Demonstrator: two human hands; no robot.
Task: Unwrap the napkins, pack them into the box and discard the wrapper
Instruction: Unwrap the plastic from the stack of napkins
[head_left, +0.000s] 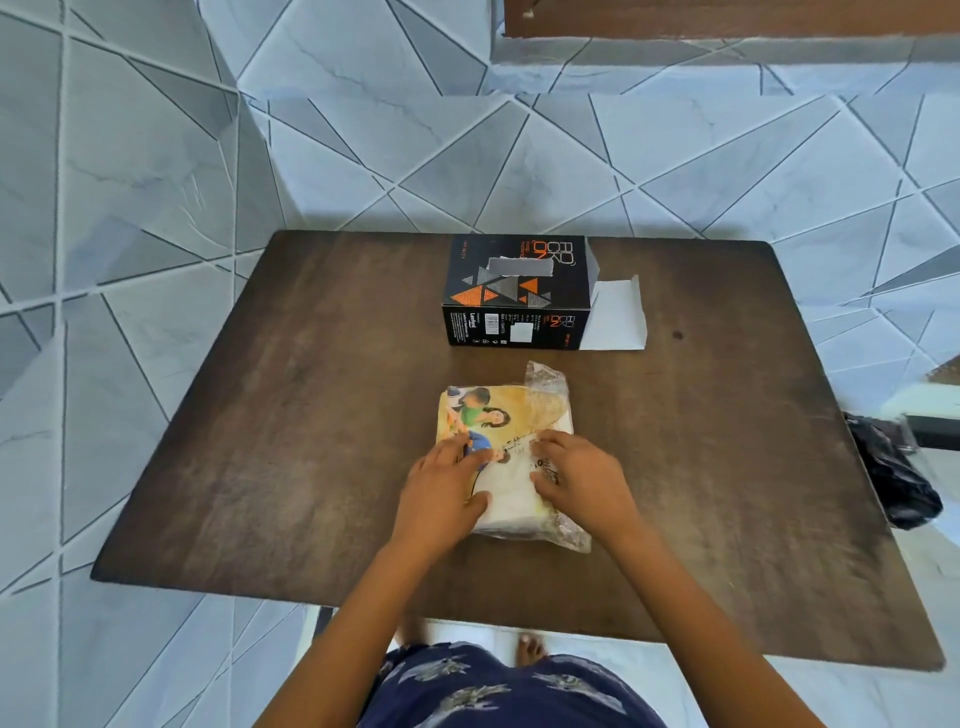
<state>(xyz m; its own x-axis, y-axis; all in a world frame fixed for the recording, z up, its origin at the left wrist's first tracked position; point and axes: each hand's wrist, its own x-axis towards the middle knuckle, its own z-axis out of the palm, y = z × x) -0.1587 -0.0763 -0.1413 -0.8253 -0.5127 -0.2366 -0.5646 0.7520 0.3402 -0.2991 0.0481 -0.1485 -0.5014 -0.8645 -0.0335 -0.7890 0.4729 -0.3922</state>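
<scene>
A pack of white napkins (511, 499) in a clear printed plastic wrapper (501, 410) lies at the middle of the dark wooden table (291, 441). My left hand (441, 491) presses on the pack's left side, fingers on the printed picture. My right hand (584, 480) pinches the wrapper on the right side near the top face. Behind the pack stands a black and orange tissue box (517, 291), its right end flap (615, 314) folded open.
A dark crumpled bag (893, 467) hangs off the table's right edge. Blue geometric floor tiles surround the table. A brown wooden edge (727, 18) crosses the top right. My bare feet show below the near table edge.
</scene>
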